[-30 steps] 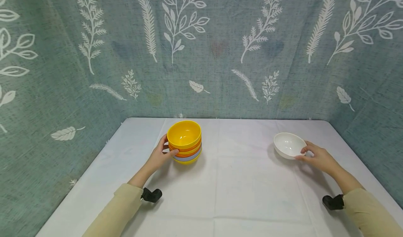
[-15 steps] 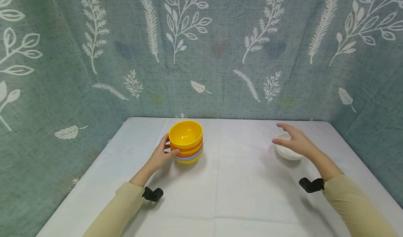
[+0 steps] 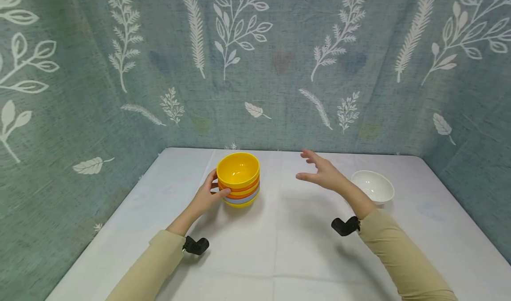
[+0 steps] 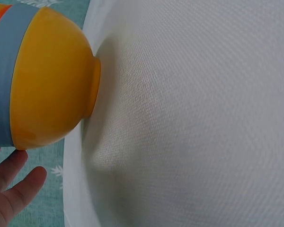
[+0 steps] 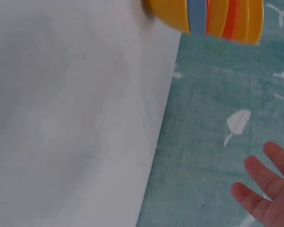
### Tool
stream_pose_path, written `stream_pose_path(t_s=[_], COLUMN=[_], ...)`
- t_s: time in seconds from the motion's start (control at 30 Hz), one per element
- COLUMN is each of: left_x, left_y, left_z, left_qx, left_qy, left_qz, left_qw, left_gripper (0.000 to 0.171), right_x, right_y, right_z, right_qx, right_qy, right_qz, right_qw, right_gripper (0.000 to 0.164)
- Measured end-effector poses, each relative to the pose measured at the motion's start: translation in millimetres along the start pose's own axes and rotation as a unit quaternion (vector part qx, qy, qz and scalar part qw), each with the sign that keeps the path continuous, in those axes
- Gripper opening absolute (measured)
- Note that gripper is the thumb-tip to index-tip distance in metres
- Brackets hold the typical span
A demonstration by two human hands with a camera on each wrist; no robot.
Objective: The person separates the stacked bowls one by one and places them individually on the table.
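A stack of nested bowls point(image 3: 239, 172), yellow, orange and grey-blue, stands upright left of the middle in the head view. My left hand point(image 3: 205, 199) grips it from the left, with the thumb on the near side and fingers round the far side. In the left wrist view, fingertips point(image 4: 20, 155) touch the lowest yellow bowl point(image 4: 52, 80). My right hand point(image 3: 325, 176) is in the air between the stack and a white bowl point(image 3: 373, 185), holding nothing, its thumb and fingers spread apart. The right forearm passes just in front of the white bowl.
A white cloth covers the table point(image 3: 303, 256). Behind it and along both sides hangs a green-blue curtain point(image 3: 255, 70) with white leaf prints. A black wrist camera point(image 3: 345, 226) sticks out from the right sleeve, another point(image 3: 195, 246) from the left.
My right hand has let go of the white bowl and moved left through the air toward the stack. The white bowl stays at the right. My left hand keeps its grip on the stack.
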State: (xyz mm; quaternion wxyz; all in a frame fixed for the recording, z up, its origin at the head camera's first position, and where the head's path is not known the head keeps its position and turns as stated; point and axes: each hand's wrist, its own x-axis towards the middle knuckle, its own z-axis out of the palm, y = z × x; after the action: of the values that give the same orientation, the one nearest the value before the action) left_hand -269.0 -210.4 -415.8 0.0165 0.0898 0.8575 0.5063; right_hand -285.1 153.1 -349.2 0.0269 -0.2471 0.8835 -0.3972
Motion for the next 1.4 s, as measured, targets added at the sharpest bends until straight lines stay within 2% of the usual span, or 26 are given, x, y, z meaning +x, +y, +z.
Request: stream_pose_path(t_s=[0.3,0.57,0.8,1.17,1.4], left_x=[-0.2,-1.0,-1.6,-2.3,-3.5], left_y=[0.3,1.6,0.7,0.0,2.2], left_z=[2.3,-0.2,-1.1,-1.0,-1.5], left_qx=[0.006,0.004,0.000,0.007,0.006], left_qy=[0.004,0.006,0.004,0.005,0.007], left_qz=[-0.003,0.006,0.009,0.015,0.014], left_qw=[1.0000,1.0000,1.0000,0.9998,0.9999], left_gripper=[0.083,0.082,0.080,0.079,0.079], right_x=[31,51,64,74,78], right_y=[-20,-33,-45,-50,-50], right_z=[43,73,88,101,106], right_qx=[0.033,0.063,0.091,0.148,0.186], right_qy=[-0.021,-0.034,-0.062,-0.076,-0.075], right_qz=[-0.007,-0.003,0.015,0.064,0.043], right_qw=[0.999,0.997,0.994,0.984,0.979], right_gripper=[0.090,0.087,0.094,0.106,0.109])
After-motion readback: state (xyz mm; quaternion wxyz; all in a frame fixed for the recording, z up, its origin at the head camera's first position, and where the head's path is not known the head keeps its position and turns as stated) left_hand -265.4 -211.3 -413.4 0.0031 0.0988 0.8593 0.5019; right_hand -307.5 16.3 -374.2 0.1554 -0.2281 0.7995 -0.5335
